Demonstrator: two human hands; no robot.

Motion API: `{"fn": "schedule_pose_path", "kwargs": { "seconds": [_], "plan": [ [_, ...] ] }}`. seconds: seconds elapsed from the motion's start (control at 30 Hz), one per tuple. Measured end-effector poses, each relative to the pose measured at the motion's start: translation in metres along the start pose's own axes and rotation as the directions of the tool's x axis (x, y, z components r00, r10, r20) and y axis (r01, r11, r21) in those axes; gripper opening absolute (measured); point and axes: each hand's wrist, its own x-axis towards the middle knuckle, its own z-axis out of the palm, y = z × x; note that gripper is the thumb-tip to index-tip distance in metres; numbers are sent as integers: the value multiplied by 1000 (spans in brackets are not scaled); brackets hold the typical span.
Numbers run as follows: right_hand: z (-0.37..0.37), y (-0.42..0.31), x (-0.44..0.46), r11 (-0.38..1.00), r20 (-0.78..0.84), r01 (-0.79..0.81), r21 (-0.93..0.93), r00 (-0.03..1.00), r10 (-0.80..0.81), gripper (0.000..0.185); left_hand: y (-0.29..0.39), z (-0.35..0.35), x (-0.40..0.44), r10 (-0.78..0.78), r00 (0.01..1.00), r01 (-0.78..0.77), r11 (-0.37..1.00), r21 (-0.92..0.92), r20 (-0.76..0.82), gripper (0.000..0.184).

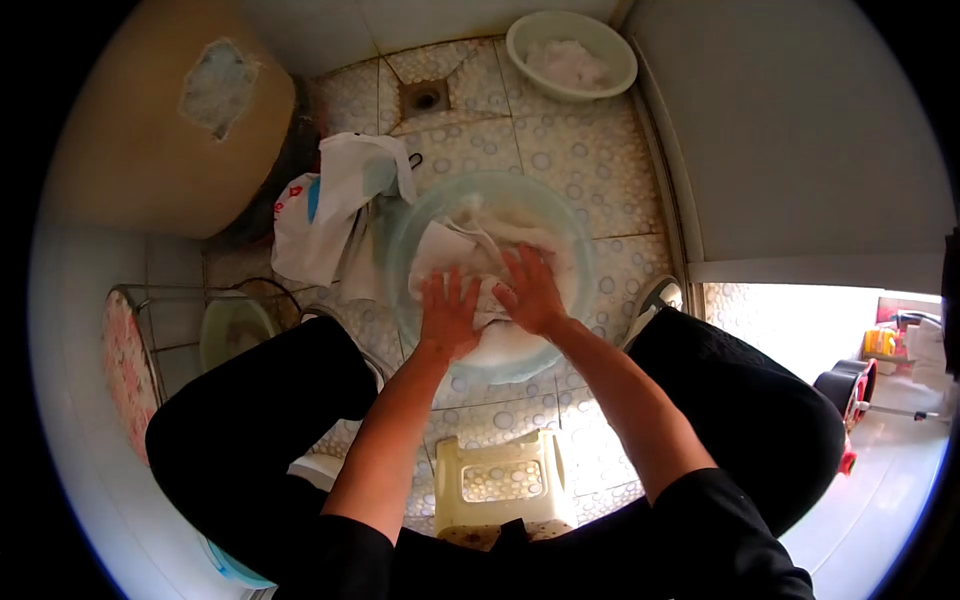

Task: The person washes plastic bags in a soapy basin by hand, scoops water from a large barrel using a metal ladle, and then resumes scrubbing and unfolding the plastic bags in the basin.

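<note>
A pale blue-green plastic basin stands on the tiled floor between my knees. Wet white cloth lies bunched inside it, with cloudy, soapy water showing at the near side. My left hand rests palm down on the cloth, fingers spread. Just to its right, my right hand presses flat on the same cloth with its fingers apart. Neither hand is wrapped round anything. Parts of the cloth are hidden under both palms.
A white bag with red print slumps left of the basin, near a large brown container. Beyond are a floor drain and a pale bowl holding white cloth. A cream plastic stool is below me; a panel borders the right.
</note>
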Motion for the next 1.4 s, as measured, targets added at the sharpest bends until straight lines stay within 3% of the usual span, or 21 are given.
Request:
{"fn": "schedule_pose_path", "kwargs": {
  "seconds": [0.1,0.17,0.23,0.27,0.3,0.37,0.4,0.5,0.6,0.7,0.77,0.83,0.97,1.03,1.1,1.17,1.2,1.23,1.27,1.3,1.4],
  "plan": [
    [11,4,9,988,125,-145,53,982,138,59,-15,20,14,25,999,-27,999,30,46,97],
    [9,9,33,963,216,-227,142,957,194,60,-21,16,31,47,999,-46,998,29,-5,80],
    [11,18,48,671,608,-639,376,717,343,61,-24,3,52,24,984,-10,997,-83,178,73],
    [8,22,57,877,731,-471,99,633,257,59,-26,6,64,8,944,49,985,-164,330,66],
    [28,30,42,872,746,-481,93,614,258,59,-32,25,74,-8,906,109,971,-215,422,65],
    [60,39,11,933,221,-336,126,927,304,59,-46,64,87,-29,919,147,950,-274,392,62],
    [67,50,13,936,277,-344,75,909,312,58,-55,76,91,-38,926,156,944,-290,375,61],
    [72,69,41,920,655,-384,-78,676,338,53,-75,81,112,-19,893,191,921,-340,450,57],
    [56,69,77,933,717,-318,-168,610,338,49,-83,63,136,7,815,287,863,-415,579,54],
    [25,42,107,933,525,-256,-254,773,355,44,-84,21,150,32,782,364,788,-497,622,52],
    [-16,20,102,926,393,-252,-281,850,350,43,-77,-34,132,174,693,463,636,-617,699,59],
    [-63,-15,94,932,232,-362,30,909,346,33,-61,-95,101,99,696,485,666,-566,712,62],
    [-92,-36,61,963,168,-249,100,958,230,32,-47,-156,53,26,675,504,713,-488,737,80],
    [-90,-38,42,971,126,-143,194,985,120,32,-46,-159,41,43,660,510,707,-490,750,84],
    [-81,-41,27,961,174,-182,206,974,147,30,-48,-134,31,68,631,527,693,-491,773,89],
    [-67,-42,16,988,-51,-152,26,987,153,28,-54,-81,24,-45,933,239,818,-524,357,92],
    [-61,-43,12,979,-26,-199,47,979,200,32,-46,-67,22,-39,928,246,812,-530,370,92],
    [-53,-43,9,977,-11,-209,45,978,210,32,-33,-50,21,-70,997,81,938,-336,44,87],
    [-43,-41,4,990,-35,-118,-73,993,115,39,-20,-38,22,-10,960,-12,997,-78,-280,82],
    [-31,-38,1,982,-42,-23,-188,999,16,47,-11,-31,24,-14,966,-10,996,-93,-258,82],
    [-6,-21,14,961,125,-26,-276,990,62,56,-5,-12,40,-88,976,72,993,-89,-199,68]
  ]
}}
